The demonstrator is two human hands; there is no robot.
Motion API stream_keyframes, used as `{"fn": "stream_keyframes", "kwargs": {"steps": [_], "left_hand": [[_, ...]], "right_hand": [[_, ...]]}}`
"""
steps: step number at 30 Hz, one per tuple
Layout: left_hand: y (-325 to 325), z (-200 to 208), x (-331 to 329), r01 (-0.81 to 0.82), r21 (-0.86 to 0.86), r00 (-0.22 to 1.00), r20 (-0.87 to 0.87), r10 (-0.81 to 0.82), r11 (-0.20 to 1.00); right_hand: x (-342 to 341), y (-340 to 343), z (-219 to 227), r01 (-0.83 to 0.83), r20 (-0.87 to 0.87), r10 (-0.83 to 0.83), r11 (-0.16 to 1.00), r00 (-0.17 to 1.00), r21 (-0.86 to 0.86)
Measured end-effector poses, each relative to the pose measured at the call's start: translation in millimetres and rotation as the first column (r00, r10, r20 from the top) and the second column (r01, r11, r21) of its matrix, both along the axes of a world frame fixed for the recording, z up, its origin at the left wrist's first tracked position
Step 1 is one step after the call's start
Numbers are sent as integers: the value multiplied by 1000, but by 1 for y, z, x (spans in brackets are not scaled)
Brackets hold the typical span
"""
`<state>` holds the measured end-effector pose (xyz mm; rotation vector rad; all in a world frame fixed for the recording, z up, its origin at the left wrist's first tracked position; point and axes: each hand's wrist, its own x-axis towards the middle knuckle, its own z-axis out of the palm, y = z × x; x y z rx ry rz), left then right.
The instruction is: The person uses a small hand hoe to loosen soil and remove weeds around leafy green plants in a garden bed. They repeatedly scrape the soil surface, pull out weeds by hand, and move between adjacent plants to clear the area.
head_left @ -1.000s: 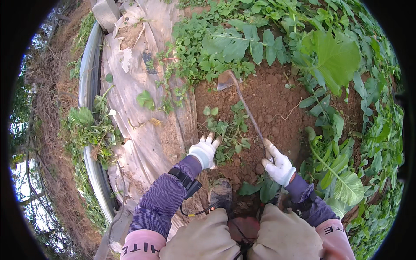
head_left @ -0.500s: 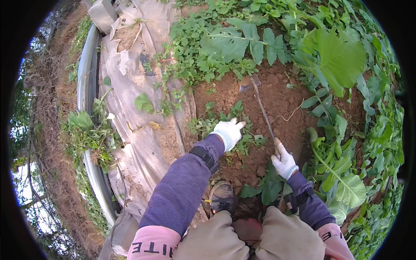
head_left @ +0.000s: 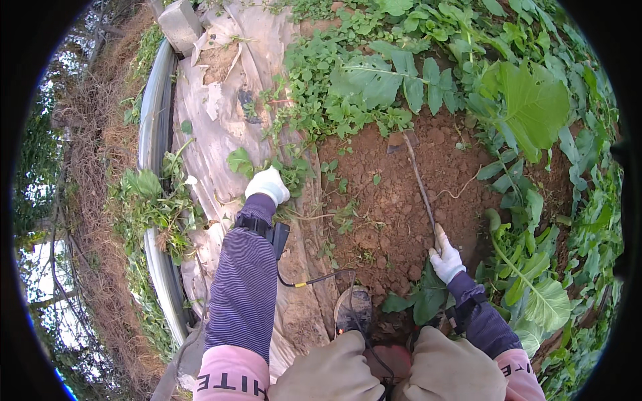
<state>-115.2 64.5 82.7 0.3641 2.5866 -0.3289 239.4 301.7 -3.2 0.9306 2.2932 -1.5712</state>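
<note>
My left hand [head_left: 268, 185], in a white glove, is closed over the pale ground sheet. A bunch of pulled weeds [head_left: 293, 172] sticks out of it to the right, with thin stems trailing over the soil's edge; the fingertips are hidden. My right hand [head_left: 447, 259], gloved too, grips the lower end of a thin-handled hoe [head_left: 420, 177]. The hoe slants up and away, its blade [head_left: 403, 142] lying on the brown soil [head_left: 374, 200] near the far greenery.
Broad-leaved crop plants [head_left: 535, 100] line the right side, and low weeds [head_left: 321, 87] cover the far ground. Along the left, a heap of uprooted weeds [head_left: 157, 207] lies across a grey curved edging [head_left: 155, 113]. A concrete block [head_left: 179, 27] stands at the far left. My shoe [head_left: 353, 311] is close by.
My left hand has moved left from the weed patch onto the sheet, carrying weeds. The patch's soil is now mostly bare. My right hand still holds the hoe.
</note>
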Motion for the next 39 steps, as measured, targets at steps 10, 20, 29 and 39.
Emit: {"fn": "stream_keyframes", "kwargs": {"steps": [10,20,29,39], "left_hand": [[-96,130,-20,144,-264,902,-362,-236,954],[-54,39,27,277,221,958,-134,-252,935],[23,-75,71,196,323,975,40,-220,926],[5,-37,119,430,106,888,127,-441,896]], "right_hand": [[-4,2,15,46,34,-45,998,998,-46],[-9,-1,18,14,75,-12,1000,997,-25],[-6,1,15,48,47,-44,994,998,-98],[-7,-1,16,64,6,-64,988,998,-137]]}}
